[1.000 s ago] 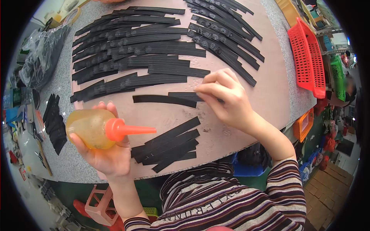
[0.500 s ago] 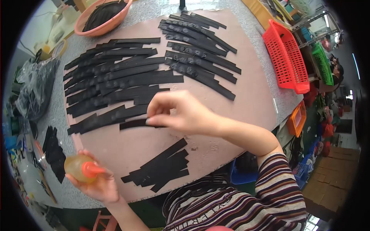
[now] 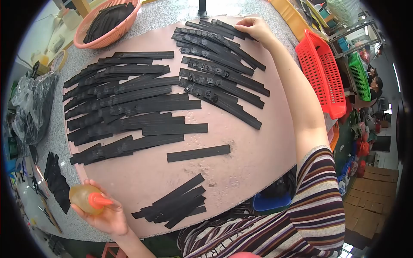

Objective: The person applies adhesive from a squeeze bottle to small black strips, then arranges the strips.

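My left hand point(image 3: 111, 220) is wrapped round a squeeze bottle point(image 3: 84, 198) with yellowish contents and an orange nozzle, held at the lower left of the board. At the far right, my right hand point(image 3: 257, 30) has its thumb and fingers pinched at the end of a black strip point(image 3: 227, 26) in the upper row. Below it lie several overlapping black strips point(image 3: 219, 73) with shiny, wet-looking patches. More overlapping black strips point(image 3: 124, 105) spread over the left. One black strip point(image 3: 198, 153) lies alone in the middle, and a small pile of black strips point(image 3: 176, 204) sits near me.
A pinkish board point(image 3: 266, 150) covers much of the speckled table. A pink basket point(image 3: 81, 43) of dark strips stands at the back left, a red basket point(image 3: 320, 73) at the right. To the left are a plastic bag point(image 3: 34, 107) and another dark pile point(image 3: 57, 182).
My right hand has left the strip in the middle, which now lies alone, and has reached to the far right strips. My left hand still holds the bottle. The view has shifted slightly.
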The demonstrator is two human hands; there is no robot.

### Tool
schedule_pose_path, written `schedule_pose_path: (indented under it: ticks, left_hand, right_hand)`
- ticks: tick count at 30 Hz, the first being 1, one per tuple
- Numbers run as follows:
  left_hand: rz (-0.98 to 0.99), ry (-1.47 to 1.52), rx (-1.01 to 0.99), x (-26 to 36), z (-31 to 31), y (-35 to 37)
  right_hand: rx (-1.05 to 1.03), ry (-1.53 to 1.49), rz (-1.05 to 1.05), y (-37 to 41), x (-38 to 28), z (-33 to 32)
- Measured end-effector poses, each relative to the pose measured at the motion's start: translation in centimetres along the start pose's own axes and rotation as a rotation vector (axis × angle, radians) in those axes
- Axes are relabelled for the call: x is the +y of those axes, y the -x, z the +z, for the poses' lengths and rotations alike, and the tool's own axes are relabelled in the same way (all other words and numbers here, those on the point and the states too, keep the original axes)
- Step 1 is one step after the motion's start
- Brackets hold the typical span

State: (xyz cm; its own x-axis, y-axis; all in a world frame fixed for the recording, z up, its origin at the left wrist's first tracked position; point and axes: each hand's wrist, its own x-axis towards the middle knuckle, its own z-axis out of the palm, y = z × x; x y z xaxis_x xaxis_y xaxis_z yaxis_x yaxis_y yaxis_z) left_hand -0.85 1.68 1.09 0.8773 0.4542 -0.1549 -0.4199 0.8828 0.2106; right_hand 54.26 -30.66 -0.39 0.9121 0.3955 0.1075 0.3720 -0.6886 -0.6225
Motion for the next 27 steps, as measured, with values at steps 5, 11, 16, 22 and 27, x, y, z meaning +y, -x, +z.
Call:
schedule_pose_path:
  ticks: [5,11,16,22,27]
  left_hand:
    - [0.038,-0.099,0.03,-2.1,2.2,-2.0]
    - [0.192,-1.07,-0.011,-6.6,3.3,-2.7]
    - [0.18,-1.097,-0.031,-8.6,2.7,-3.5]
    - [0.221,-1.07,0.034,-8.6,2.8,-4.1]
    - [0.18,-1.122,-0.006,-7.9,2.7,-4.4]
  right_hand:
    - [0.331,-0.022,-0.182,3.5,-2.3,1.4]
    - [-0.274,-0.095,-0.884,24.3,-15.6,5.6]
    - [-0.208,0.193,-0.991,29.6,-17.0,8.0]
    - [-0.18,0.148,-0.941,29.8,-16.6,8.7]
    - [-0.186,0.11,-0.924,29.7,-16.5,8.7]
